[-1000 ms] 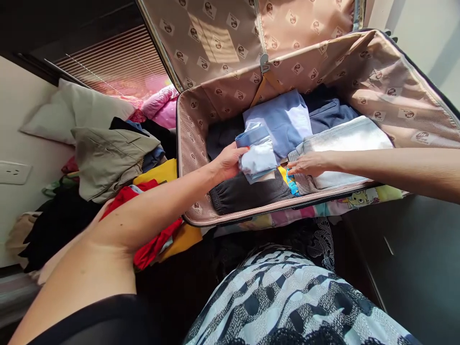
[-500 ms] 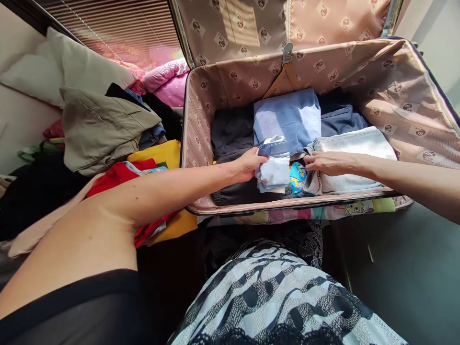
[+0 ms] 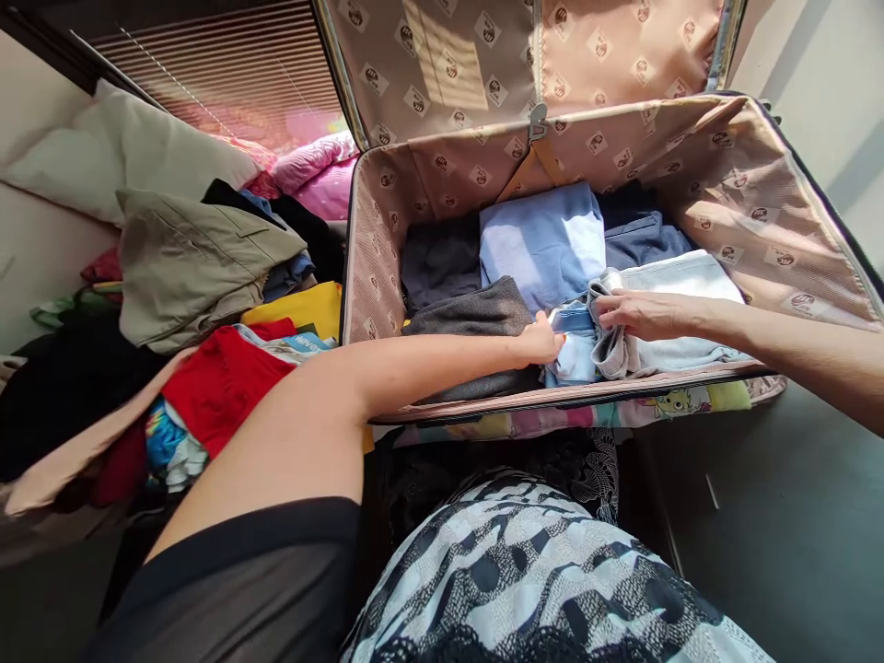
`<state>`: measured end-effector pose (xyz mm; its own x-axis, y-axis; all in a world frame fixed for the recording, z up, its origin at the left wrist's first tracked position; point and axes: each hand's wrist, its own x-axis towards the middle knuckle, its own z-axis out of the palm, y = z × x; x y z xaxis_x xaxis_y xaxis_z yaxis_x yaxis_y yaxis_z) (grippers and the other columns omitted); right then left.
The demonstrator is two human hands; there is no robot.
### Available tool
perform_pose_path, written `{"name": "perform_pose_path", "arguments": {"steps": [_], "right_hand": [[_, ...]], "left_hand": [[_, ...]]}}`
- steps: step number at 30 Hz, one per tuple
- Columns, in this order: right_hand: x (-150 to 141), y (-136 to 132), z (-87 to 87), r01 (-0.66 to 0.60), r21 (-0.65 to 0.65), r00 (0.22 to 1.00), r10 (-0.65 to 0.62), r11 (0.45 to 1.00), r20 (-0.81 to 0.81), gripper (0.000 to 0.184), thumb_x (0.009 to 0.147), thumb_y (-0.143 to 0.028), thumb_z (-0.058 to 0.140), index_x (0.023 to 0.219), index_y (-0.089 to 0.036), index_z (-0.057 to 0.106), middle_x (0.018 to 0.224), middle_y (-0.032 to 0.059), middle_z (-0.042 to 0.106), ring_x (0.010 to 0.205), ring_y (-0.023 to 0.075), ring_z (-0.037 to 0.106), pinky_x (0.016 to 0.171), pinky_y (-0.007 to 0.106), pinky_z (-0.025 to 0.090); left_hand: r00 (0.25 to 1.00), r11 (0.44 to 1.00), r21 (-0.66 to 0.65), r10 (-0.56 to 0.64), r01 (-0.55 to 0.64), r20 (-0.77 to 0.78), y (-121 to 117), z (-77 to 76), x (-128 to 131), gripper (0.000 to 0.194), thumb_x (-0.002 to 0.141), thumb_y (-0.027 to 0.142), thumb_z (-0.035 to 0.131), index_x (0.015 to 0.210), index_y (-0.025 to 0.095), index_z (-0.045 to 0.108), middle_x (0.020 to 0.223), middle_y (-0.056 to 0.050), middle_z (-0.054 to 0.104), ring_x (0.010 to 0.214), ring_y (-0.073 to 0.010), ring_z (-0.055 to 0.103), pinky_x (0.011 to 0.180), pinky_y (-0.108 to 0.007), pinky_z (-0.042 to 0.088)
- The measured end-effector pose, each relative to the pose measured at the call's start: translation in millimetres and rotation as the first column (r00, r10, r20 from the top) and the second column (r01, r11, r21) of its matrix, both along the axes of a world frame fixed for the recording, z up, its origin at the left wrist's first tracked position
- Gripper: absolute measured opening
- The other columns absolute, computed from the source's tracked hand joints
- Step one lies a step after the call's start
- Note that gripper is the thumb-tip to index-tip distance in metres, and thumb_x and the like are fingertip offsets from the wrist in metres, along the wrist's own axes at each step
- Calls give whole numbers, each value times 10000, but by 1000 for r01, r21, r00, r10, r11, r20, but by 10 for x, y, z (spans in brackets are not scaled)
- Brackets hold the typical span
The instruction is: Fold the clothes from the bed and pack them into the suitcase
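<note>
My left hand [image 3: 542, 341] is closed on the edge of a small folded light-blue and white garment [image 3: 575, 348]. That bundle sits down in the gap between a dark grey folded garment [image 3: 476, 311] and a light grey folded garment [image 3: 691, 276]. Its far side is tucked against the light grey cloth. With curled fingers, my right hand [image 3: 642, 314] grips the bunched left edge of the light grey garment; the thumb side is partly hidden. All of these lie in the open suitcase [image 3: 732, 166]. Behind them is a folded blue garment [image 3: 542, 235].
Navy [image 3: 642, 238] and black folded clothes [image 3: 442, 262] lie along the suitcase's back. To the left is a loose heap with khaki trousers [image 3: 207, 262], a red garment [image 3: 225, 382] and yellow cloth [image 3: 296, 308]. A white pillow [image 3: 138, 152] rests behind the heap.
My left hand has lowered the small light-blue bundle and moved right, into the gap beside the light grey garment. The bright patterned cloth there is now covered. My right hand keeps its grip.
</note>
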<state>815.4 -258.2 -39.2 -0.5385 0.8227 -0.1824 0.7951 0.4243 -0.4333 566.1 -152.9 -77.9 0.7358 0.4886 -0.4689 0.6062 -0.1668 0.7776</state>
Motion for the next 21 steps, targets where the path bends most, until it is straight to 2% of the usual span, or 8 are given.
{"name": "perform_pose_path", "arguments": {"steps": [1, 3, 6, 8, 11, 14, 17, 21], "right_hand": [[-8, -8, -7, -3, 19, 1000, 2, 1000, 3, 268, 900, -13, 491, 771, -178, 659, 917, 72, 620, 760, 173, 476, 742, 309, 397], [-15, -21, -41, -10, 43, 1000, 9, 999, 17, 274, 899, -21, 486, 793, -179, 684, 938, 82, 635, 791, 183, 511, 774, 317, 446], [-14, -47, -116, -5, 57, 1000, 3, 998, 31, 291, 921, -72, 503, 960, -170, 773, 1087, 116, 688, 916, 212, 623, 847, 351, 552], [-33, -80, -148, 49, 89, 998, -52, 995, 36, 412, 954, -141, 559, 1305, -169, 772, 1411, 165, 653, 1168, 259, 681, 971, 404, 606], [-143, -146, -145, 172, 161, 976, -191, 972, 109, 822, 957, -330, 746, 1718, -182, 472, 1772, 232, 351, 1497, 381, 563, 1169, 523, 566], [-367, -193, -115, 206, 113, 930, -230, 972, 287, 1042, 916, -457, 828, 1785, -156, 339, 1815, 297, 263, 1533, 496, 508, 1130, 630, 582], [-639, -171, -112, 253, -50, 855, -199, 966, 478, 1034, 943, -471, 778, 1807, -152, 308, 1853, 305, 164, 1584, 586, 402, 1044, 710, 604], [-834, -24, -213, 357, -233, 805, -172, 905, 568, 1083, 904, -464, 775, 1837, -238, 273, 1889, 243, 18, 1688, 628, 108, 1144, 833, 452]], "left_hand": [[985, 974, 152, -156, 165, -69, 77, 97, -36, 625, 976, 352, 739, 1523, 131, 533, 1304, -244, 739, 1200, -388, 730, 1053, -465, 538], [885, 764, 452, -438, 460, -160, 232, 264, -112, 677, 986, 391, 742, 1569, 122, 525, 1449, -275, 678, 1360, -432, 663, 1172, -521, 464], [650, 363, 698, -735, 618, -192, 349, 295, -212, 673, 977, 388, 750, 1571, 120, 579, 1700, -269, 500, 1625, -453, 424, 1311, -552, 321], [511, 203, 706, -820, 679, -256, 305, 146, -262, 722, 1001, 422, 717, 1628, 105, 550, 1786, -264, 398, 1705, -450, 291, 1348, -589, 271], [486, 146, 680, -805, 718, -341, 122, -162, -308, 801, 1048, 477, 645, 1710, 66, 459, 1829, -289, 301, 1734, -467, 208, 1358, -688, 222], [534, 163, 703, -772, 692, -346, -37, -330, -331, 803, 1067, 478, 612, 1734, 68, 432, 1840, -294, 259, 1736, -493, 174, 1337, -763, 217], [557, 178, 729, -767, 661, -318, -52, -280, -370, 740, 1058, 397, 611, 1718, 89, 478, 1808, -306, 330, 1706, -541, 225, 1269, -805, 321], [405, 147, 659, -877, 737, -258, 104, 5, -499, 573, 1021, 241, 580, 1580, 326, 680, 1739, -158, 500, 1618, -468, 443, 1147, -658, 533]]}}
